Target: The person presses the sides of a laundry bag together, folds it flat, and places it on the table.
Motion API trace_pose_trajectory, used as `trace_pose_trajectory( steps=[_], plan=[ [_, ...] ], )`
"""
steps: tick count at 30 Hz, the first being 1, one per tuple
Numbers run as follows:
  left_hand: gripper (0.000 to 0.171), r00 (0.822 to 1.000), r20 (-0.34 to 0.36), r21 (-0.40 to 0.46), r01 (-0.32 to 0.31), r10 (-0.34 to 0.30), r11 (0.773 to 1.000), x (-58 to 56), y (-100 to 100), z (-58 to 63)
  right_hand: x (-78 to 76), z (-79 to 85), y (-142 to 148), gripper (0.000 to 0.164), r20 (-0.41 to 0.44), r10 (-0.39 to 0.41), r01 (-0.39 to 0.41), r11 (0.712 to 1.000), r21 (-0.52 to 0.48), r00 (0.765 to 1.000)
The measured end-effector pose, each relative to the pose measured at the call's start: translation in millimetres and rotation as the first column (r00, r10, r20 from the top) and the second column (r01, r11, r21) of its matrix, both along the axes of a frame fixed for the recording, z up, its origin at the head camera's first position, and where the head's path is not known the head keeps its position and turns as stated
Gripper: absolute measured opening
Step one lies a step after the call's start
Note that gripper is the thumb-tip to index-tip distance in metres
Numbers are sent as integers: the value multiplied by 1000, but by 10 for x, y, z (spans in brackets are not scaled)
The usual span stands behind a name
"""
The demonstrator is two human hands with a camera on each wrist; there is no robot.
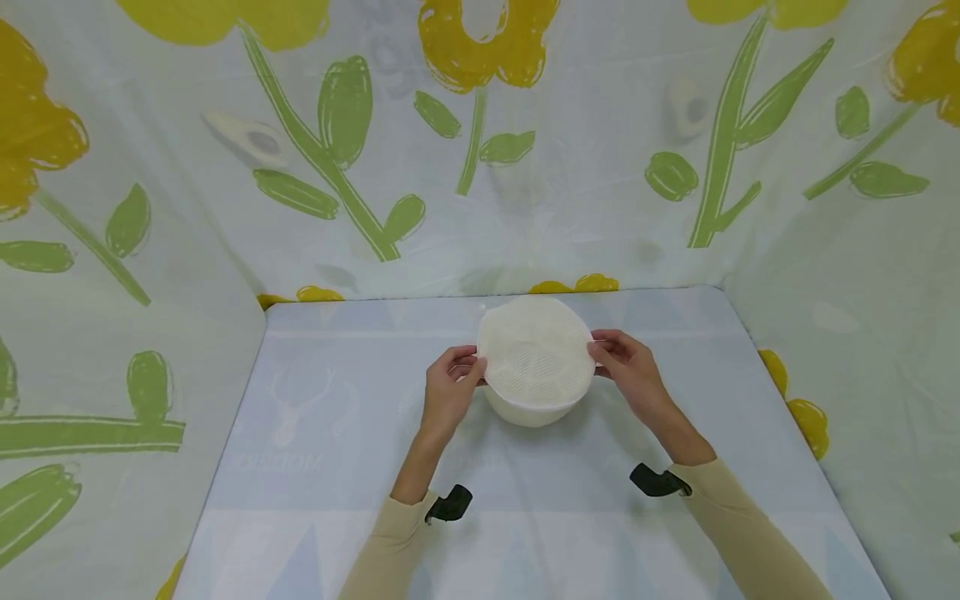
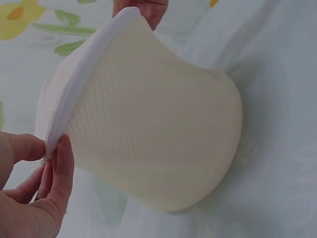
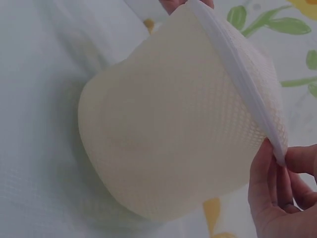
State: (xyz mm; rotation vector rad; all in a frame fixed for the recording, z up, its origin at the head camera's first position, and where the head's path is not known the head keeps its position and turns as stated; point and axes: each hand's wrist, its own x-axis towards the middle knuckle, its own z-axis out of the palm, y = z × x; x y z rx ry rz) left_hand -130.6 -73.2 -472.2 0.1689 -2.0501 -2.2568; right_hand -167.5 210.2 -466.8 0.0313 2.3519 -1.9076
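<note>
A cream mesh laundry bag [image 1: 536,354] with a round top and a rounded bottom stands on the table in the head view. A white edge band [image 2: 81,74] runs around its top. At the bag's left side, my left hand [image 1: 448,387] pinches this band between thumb and fingers. My right hand [image 1: 633,375] pinches the opposite side of the band the same way. Both wrist views show the mesh body [image 3: 158,119] bulging below the band. What lies inside the bag cannot be made out.
The table [image 1: 337,467] has a pale blue and white patterned cover. Behind it hangs a flower-print curtain [image 1: 570,208], with more of the same cloth along both sides. Black wrist cameras [image 1: 450,503] sit at the cuffs of the beige sleeves [image 1: 390,542].
</note>
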Motion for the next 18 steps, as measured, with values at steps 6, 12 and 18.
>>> trace_pose_trajectory(
  steps=[6, 12, 18],
  plan=[
    [24, 1000, 19, -9, -15, 15, 1000, 100, -89, 4, 65, -2, -76, 44, 16, 29, -28, 999, -36, 999],
    [24, 1000, 14, -17, -20, 21, 1000, 202, -173, 22, 125, 12, -139, 42, 32, 57, -55, 996, -69, 998],
    [24, 999, 30, -54, -28, 30, 998, 274, -236, 28, 174, 14, -196, 42, 57, 68, -63, 995, -81, 996]
  ],
)
